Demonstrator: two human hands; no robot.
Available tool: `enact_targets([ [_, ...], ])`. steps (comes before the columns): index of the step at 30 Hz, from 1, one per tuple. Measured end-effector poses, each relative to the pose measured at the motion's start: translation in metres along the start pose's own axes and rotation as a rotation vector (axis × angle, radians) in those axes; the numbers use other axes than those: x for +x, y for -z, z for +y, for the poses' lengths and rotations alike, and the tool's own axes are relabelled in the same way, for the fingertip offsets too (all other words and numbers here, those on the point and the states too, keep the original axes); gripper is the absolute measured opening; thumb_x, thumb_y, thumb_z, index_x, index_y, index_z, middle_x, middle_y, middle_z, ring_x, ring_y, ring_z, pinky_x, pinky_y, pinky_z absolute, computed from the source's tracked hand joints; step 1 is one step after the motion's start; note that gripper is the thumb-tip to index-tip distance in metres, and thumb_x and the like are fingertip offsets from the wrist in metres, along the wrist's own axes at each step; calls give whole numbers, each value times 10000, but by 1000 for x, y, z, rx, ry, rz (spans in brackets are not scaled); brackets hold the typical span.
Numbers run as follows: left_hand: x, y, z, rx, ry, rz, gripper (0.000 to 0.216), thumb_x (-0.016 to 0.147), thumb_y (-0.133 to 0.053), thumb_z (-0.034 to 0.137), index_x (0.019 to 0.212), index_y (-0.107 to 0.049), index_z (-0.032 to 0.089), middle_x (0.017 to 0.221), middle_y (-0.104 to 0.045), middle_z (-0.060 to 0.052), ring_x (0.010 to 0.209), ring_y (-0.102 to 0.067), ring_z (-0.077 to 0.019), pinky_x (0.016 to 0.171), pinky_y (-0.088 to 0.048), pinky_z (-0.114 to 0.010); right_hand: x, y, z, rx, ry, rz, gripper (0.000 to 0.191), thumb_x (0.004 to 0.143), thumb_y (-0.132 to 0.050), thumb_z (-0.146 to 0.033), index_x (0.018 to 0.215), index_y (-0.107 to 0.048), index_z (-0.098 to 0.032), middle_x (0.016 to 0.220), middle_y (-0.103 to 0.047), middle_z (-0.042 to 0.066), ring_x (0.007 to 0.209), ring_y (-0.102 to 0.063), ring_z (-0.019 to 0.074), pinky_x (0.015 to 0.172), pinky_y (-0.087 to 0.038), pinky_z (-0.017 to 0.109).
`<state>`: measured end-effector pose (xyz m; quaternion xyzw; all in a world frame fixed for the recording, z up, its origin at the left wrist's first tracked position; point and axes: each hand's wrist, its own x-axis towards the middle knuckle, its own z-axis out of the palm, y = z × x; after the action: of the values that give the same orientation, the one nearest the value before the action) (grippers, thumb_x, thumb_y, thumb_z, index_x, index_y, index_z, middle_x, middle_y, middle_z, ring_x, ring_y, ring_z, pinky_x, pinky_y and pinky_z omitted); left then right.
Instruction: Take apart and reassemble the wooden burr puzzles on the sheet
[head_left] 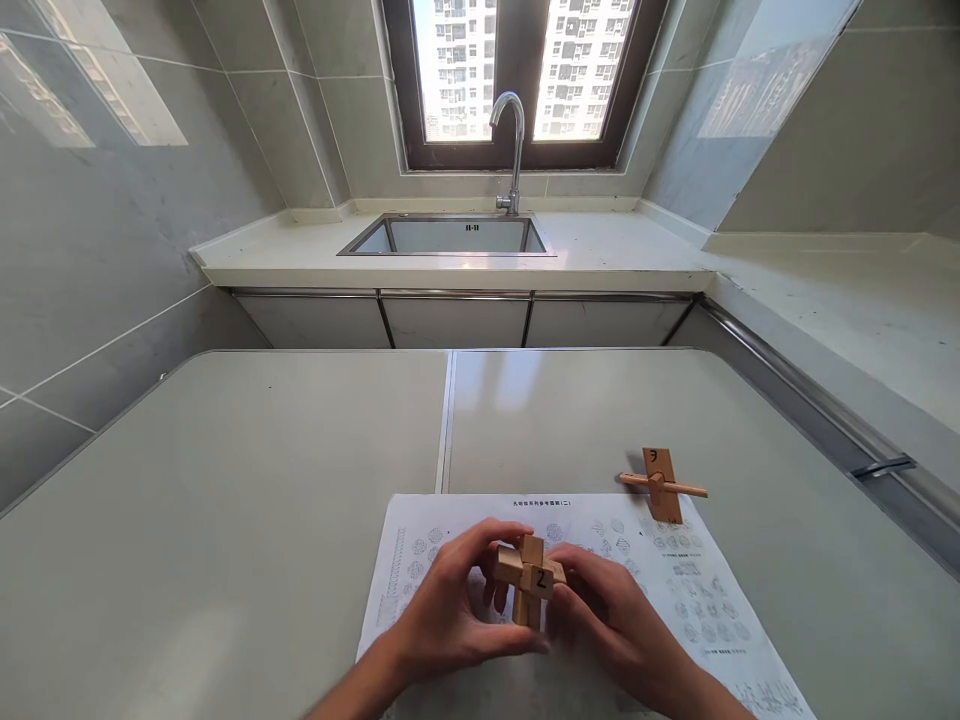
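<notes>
Between my two hands is a small wooden interlocking burr puzzle (pixel 529 578), its blocks crossing one another and a black "2" marked on the near end. My left hand (pixel 461 605) is closed round it, fingertips on the top and far side, thumb along the bottom. From the right, my right hand (pixel 607 610) pinches a block end between thumb and forefinger. Below the puzzle lies a printed instruction sheet (pixel 465 515) with rows of small diagrams, partly covered by my hands. The puzzle's far side is hidden.
A second wooden puzzle piece (pixel 661 490), a flat board marked "3" with a thin stick through it, lies at the sheet's upper right edge. The pale table (pixel 225 500) has a seam down its middle. Beyond it are a counter (pixel 615 240), a sink (pixel 450 237) and a faucet (pixel 517 150).
</notes>
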<state>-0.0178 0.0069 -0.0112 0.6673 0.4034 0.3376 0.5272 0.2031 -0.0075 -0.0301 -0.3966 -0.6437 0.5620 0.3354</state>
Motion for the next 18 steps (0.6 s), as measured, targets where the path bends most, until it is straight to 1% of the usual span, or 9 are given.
enact_targets([
  [3, 0, 0, 2, 1, -12, -16, 770, 609, -947, 147, 1290, -616, 285, 991, -732, -2, 702, -617, -137, 657, -498, -248, -1, 1, -3, -26, 11, -1, 390, 1050, -490, -565, 924, -626, -221, 797, -671, 38, 703, -597, 198, 681, -456, 316],
  [6, 0, 0, 3, 17, -46, -29, 765, 621, -949, 155, 1299, -620, 288, 1001, -722, -3, 762, -636, -155, 680, -507, -251, -2, 2, -5, -7, -24, -13, 398, 1038, -506, -579, 884, -596, -223, 724, -634, 8, 663, -568, 184, 660, -431, 303],
  [9, 0, 1, 4, 16, -76, -48, 744, 673, -927, 174, 1333, -606, 297, 1088, -710, -27, 807, -635, -159, 676, -512, -243, -2, 3, -6, 14, -41, -26, 416, 1031, -506, -599, 854, -570, -228, 688, -621, -5, 644, -558, 179, 646, -419, 295],
  [13, -1, 2, 5, 31, -104, -74, 728, 748, -877, 182, 1395, -568, 306, 1210, -687, -62, 856, -651, -169, 716, -553, -258, -2, 3, -5, 21, -42, -32, 438, 1038, -492, -605, 847, -580, -220, 671, -620, -10, 635, -561, 169, 642, -413, 283],
  [18, -1, 2, 6, 70, -132, -102, 734, 799, -840, 159, 1440, -530, 336, 1255, -676, -56, 964, -679, -196, 799, -583, -282, -2, 4, -5, 15, -53, -42, 466, 1056, -469, -588, 815, -596, -209, 670, -601, -8, 639, -559, 163, 634, -403, 273],
])
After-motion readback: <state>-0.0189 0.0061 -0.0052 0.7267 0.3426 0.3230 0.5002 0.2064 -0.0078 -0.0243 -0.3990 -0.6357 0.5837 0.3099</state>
